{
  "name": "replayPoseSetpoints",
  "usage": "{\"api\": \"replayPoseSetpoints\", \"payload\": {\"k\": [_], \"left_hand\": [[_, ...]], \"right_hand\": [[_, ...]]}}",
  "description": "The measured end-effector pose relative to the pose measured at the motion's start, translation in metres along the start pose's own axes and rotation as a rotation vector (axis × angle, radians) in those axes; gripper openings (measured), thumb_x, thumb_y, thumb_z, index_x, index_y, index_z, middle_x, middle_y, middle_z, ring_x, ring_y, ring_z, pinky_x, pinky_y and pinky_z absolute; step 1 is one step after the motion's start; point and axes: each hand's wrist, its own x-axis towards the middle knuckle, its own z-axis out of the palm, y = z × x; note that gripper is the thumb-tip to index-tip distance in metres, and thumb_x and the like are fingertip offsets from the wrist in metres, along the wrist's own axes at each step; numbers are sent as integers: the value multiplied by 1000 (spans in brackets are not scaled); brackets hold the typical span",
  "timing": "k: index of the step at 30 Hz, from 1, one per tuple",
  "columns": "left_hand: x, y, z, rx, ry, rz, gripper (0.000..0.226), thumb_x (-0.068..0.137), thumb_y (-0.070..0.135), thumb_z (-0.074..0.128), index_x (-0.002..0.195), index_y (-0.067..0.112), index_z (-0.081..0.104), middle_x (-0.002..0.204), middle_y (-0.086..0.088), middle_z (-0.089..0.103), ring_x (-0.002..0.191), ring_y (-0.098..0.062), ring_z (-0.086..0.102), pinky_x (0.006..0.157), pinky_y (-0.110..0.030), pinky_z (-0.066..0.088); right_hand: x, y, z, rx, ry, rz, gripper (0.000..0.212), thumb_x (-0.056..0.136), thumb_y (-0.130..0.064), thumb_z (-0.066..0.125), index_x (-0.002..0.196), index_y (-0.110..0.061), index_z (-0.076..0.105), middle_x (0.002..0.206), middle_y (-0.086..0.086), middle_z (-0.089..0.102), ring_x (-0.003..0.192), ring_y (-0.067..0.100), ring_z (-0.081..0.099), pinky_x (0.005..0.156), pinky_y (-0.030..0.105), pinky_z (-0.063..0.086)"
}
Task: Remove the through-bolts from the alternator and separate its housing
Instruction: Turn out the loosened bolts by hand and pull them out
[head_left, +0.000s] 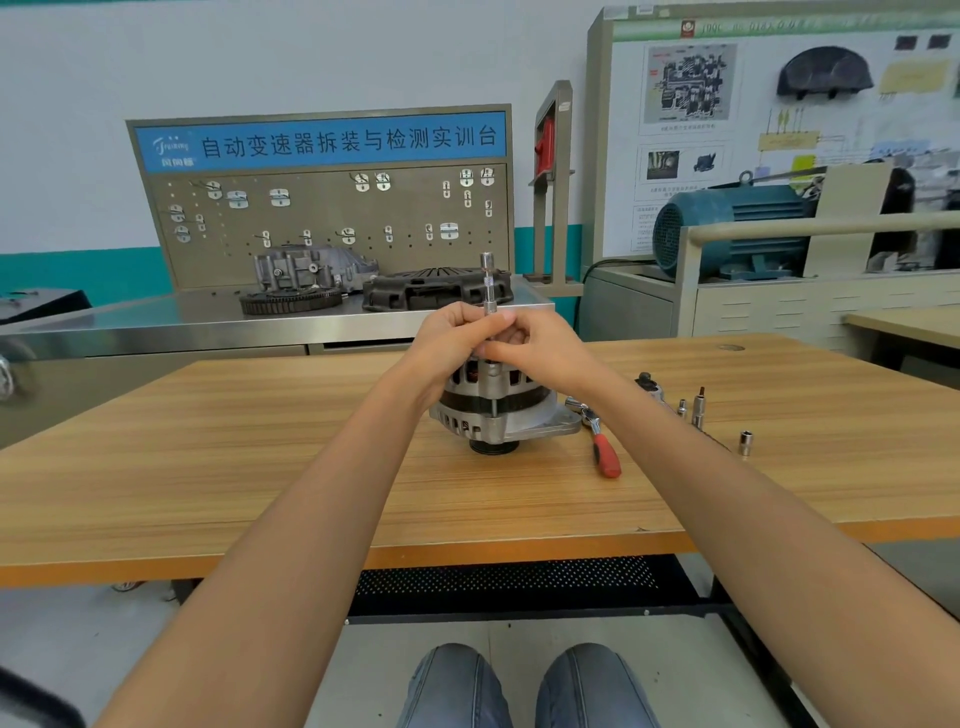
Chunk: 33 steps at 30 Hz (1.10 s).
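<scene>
Knees in grey denim (524, 686) sit below the near edge of the wooden table (260, 467), and my forearms reach over it to the alternator (493, 410), which stands pulley-down near the middle. My left hand (457, 338) curls round the lower shaft of the extension bar (488, 283), upright over the top of the housing. My right hand (540, 348) pinches that shaft just beside it; what its tip engages is hidden, so probably a through-bolt. Both housing halves look joined, so I judge separation is not yet done. Further right lie the red-handled ratchet (602, 447) and loose sockets (746, 441).
</scene>
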Motion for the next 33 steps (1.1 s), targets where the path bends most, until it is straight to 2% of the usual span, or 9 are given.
{"api": "replayPoseSetpoints", "payload": {"k": [5, 8, 11, 16, 19, 22, 26, 30, 33], "left_hand": [[-2, -2, -5, 48, -80, 38, 15, 90, 33, 64, 77, 27, 70, 79, 8, 70, 79, -5, 63, 84, -27, 44], [-3, -4, -10, 53, -138, 57, 20, 93, 36, 58, 83, 32, 75, 86, 8, 72, 85, -4, 63, 86, -27, 43], [-3, -5, -12, 55, -137, 48, 19, 94, 35, 56, 99, 33, 74, 100, 7, 72, 101, -11, 61, 96, -32, 43], [-1, -3, -6, 12, -62, 28, 10, 89, 26, 66, 80, 22, 66, 74, 10, 69, 70, 0, 62, 75, -21, 43], [1, -3, -3, -2, -17, 17, 13, 86, 23, 69, 77, 19, 60, 73, 7, 66, 74, -5, 61, 77, -23, 45], [1, -2, -2, -7, -5, 14, 14, 85, 22, 70, 77, 19, 59, 71, 9, 66, 74, -5, 61, 77, -23, 45], [-1, -5, -4, 8, -49, 50, 5, 90, 25, 65, 86, 21, 64, 74, 13, 69, 73, 0, 62, 74, -19, 44], [-3, -8, -8, 18, -94, 83, 17, 96, 29, 54, 103, 28, 69, 91, 12, 72, 82, 4, 62, 77, -16, 43], [-4, -7, -8, 0, -97, 89, 17, 96, 26, 54, 95, 25, 72, 82, 13, 72, 74, 7, 61, 69, -10, 44]], "right_hand": [[1, 1, -2, 36, -41, 1, 4, 89, -16, 63, 86, -16, 65, 72, -4, 58, 65, 1, 52, 62, 11, 43], [1, 2, -4, 20, -71, 34, 16, 92, -15, 59, 81, -5, 63, 63, -2, 48, 52, -3, 43, 51, 6, 36], [2, 1, -5, 11, -73, 44, 30, 93, -13, 57, 63, -14, 51, 55, -5, 41, 41, -5, 40, 46, 6, 33], [1, 0, -3, 24, -53, 35, 19, 92, -16, 59, 75, -25, 59, 54, -15, 52, 49, -8, 48, 51, 8, 37], [1, 0, 0, 32, -9, 34, 3, 88, -22, 64, 90, -20, 64, 67, -12, 55, 61, -3, 51, 57, 12, 41], [2, 1, 5, -21, 44, 47, 21, 87, -23, 64, 102, -9, 65, 75, -5, 55, 70, 6, 51, 66, 23, 45], [-1, -2, 4, 6, 33, 34, 17, 91, -21, 60, 98, -7, 67, 82, 7, 64, 80, 19, 60, 76, 33, 51], [-2, -2, 1, 34, -2, 50, 22, 92, -24, 58, 76, -9, 59, 65, -1, 51, 62, 9, 49, 61, 21, 42], [-1, -1, 1, 3, -30, 48, 20, 95, -21, 54, 79, -11, 59, 63, -2, 46, 62, 12, 44, 61, 26, 38]]}}
